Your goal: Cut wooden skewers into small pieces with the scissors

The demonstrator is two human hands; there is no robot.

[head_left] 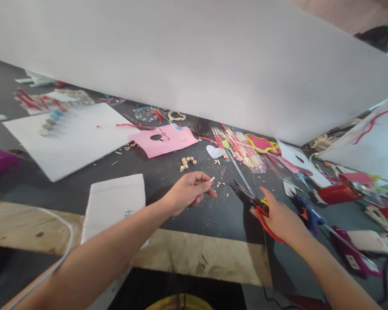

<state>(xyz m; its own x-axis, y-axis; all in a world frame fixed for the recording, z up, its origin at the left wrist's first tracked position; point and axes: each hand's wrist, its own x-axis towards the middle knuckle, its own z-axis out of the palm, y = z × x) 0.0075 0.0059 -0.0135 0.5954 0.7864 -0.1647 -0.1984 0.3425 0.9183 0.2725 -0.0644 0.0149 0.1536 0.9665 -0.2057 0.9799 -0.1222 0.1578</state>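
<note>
Between the thumb and forefinger of my left hand is a short pale stick piece. My right hand grips long-nosed pliers by their red and yellow handles. Their dark jaws point left toward my left hand, apart from the stick piece. Small cut bits and pale crumbs lie on the dark table just beyond my fingers. A curved row of small knobbly beige pieces sits behind my left hand.
Pink paper with a cut-out and a large white sheet lie left. Behind are wrapped red-and-pale sticks and a phone. A blue glue gun and a red can stand right. A pale partition closes the back.
</note>
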